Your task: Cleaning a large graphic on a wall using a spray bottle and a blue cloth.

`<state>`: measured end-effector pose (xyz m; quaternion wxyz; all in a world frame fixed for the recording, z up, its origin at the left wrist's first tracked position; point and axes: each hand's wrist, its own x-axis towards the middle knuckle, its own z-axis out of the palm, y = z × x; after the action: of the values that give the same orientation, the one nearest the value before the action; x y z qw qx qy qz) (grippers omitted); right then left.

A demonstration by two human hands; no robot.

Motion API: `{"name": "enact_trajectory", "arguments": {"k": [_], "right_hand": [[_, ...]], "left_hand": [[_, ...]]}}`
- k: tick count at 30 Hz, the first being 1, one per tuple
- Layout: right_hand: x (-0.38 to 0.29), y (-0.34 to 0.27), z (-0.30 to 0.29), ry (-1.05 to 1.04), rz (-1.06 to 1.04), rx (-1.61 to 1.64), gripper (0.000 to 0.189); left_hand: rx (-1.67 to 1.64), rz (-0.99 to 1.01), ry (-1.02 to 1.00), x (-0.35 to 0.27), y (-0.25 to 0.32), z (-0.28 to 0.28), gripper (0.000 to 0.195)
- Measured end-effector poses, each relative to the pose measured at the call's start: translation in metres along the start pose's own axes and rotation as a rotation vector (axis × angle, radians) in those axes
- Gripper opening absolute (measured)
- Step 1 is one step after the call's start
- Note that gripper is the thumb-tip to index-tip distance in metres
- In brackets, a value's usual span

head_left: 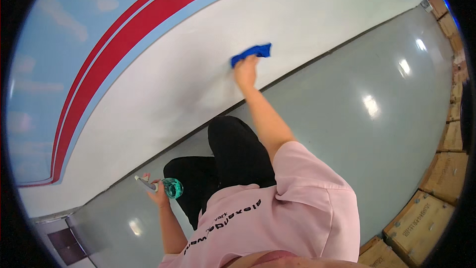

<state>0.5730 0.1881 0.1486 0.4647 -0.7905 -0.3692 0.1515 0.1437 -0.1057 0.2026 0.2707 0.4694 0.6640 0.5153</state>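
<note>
My right hand point(246, 70) presses a folded blue cloth point(251, 54) against the lower, white part of a wall point(178, 78). Only the fingers' backs show, and the cloth hides their tips. Lower left, my left hand point(158, 192) is closed around the neck of a spray bottle point(173, 188) with a grey and white trigger head and a clear, green-tinted body. The bottle is beside my bent knee, away from the wall.
A dark skirting strip point(191, 132) runs along the wall's foot. Grey shiny floor point(334, 119) spreads to the right. Wooden crates point(416, 223) bearing writing line the right rim. Above the white part, the wall has a red stripe point(148, 22) and light blue panels. A dark floor mat or panel point(67, 246) shows lower left.
</note>
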Motion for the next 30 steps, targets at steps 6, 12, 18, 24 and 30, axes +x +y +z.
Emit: {"name": "enact_trajectory", "arguments": {"k": [6,12,18,24,30], "right_hand": [[0.05,0.074,0.008,-0.458,-0.16,-0.446,0.052],[-0.065,-0.054,0.004,-0.088,-0.359,0.203,0.065],[-0.091,-0.071,-0.005,-0.291,-0.314,0.212,0.058],[-0.026,0.048,0.049,-0.11,0.016,-0.02,0.057],[0.011,0.036,0.01,-0.169,0.019,0.035,0.061]], "left_hand": [[-0.032,0.072,0.015,0.005,-0.03,-0.005,0.067],[0.015,-0.066,-0.001,-0.001,-0.011,-0.004,0.065],[0.113,0.067,-0.025,-0.001,0.003,-0.001,0.065],[-0.058,-0.043,0.026,-0.002,-0.02,-0.006,0.066],[-0.031,-0.028,0.021,0.004,-0.029,-0.005,0.066]]}}
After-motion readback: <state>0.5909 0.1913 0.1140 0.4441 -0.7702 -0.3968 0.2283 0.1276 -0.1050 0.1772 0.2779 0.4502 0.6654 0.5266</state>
